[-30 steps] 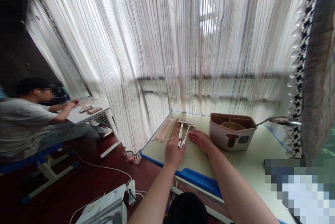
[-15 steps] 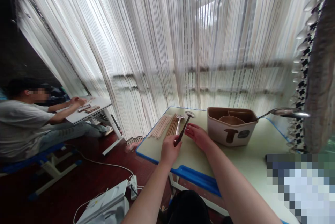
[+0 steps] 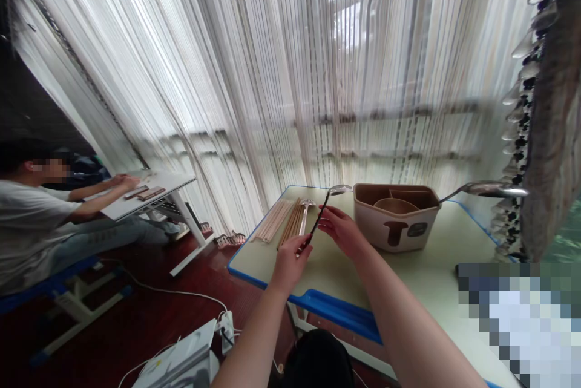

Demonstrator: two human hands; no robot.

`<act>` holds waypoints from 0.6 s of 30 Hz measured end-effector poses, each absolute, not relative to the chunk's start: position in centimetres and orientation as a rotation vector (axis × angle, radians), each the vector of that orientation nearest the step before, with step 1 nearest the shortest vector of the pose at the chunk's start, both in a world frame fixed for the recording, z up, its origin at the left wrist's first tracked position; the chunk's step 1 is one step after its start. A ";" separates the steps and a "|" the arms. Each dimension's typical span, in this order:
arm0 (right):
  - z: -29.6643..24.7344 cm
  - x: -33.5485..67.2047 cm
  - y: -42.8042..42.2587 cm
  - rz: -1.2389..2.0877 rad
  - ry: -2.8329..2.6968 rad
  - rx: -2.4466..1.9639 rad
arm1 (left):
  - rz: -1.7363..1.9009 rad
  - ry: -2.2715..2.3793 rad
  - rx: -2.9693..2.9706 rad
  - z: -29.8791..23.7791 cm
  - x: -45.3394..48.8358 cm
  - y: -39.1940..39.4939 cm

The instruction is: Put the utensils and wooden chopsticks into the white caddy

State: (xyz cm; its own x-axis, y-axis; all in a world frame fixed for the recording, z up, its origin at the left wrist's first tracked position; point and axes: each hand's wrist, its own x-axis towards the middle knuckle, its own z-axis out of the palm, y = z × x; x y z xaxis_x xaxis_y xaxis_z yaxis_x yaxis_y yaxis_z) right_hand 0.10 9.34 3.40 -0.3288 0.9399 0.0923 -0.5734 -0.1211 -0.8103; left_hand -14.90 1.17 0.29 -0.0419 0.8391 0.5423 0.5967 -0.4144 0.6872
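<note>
My left hand (image 3: 293, 258) is closed around the lower end of a slotted spoon's dark handle (image 3: 318, 224). Its metal head (image 3: 340, 189) points away from me, tilted up above the far part of the table. My right hand (image 3: 342, 230) is beside the handle, fingers stretched toward it and slightly apart. The fingertips reach the handle's edge; whether they press on it, I cannot tell. Left of the spoon lie brown chopsticks (image 3: 292, 223), pale chopsticks (image 3: 275, 221) and a second metal skimmer (image 3: 307, 204). A white and brown utensil caddy (image 3: 363, 224) stands right of my right hand.
A ladle (image 3: 492, 189) sticks out past the caddy's right side. The table (image 3: 408, 282) has a blue edge, with a striped curtain behind it. At left, a person (image 3: 31, 212) sits at another table (image 3: 175, 182). A white box and cables (image 3: 227, 321) lie on the floor.
The slotted spoon has turned in my hands, so its head now faces more to the right. My left hand has shifted slightly left and down. The view has moved a little.
</note>
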 end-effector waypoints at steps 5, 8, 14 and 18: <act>4.2 0.2 8.4 1.605 -0.956 -0.611 | 1.409 1.389 1.890 0.3 -15.0 1.3; 4.6 0.3 8.2 1.580 -0.971 -0.622 | 1.397 1.353 1.826 0.2 -15.0 1.3; 4.9 0.7 8.0 1.570 -0.975 -0.639 | 1.414 1.364 1.784 0.1 -14.9 1.1; 5.0 0.5 7.9 1.541 -0.968 -0.639 | 1.461 1.351 1.851 0.3 -14.8 0.9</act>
State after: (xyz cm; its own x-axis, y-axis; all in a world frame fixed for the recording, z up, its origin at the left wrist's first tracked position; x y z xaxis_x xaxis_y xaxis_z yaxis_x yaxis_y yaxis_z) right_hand 0.46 7.87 4.96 -0.2019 0.9729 0.1129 -0.5242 -0.0100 -0.8515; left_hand -14.83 0.87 0.31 -0.0246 0.8684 0.4952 0.4261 -0.4390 0.7910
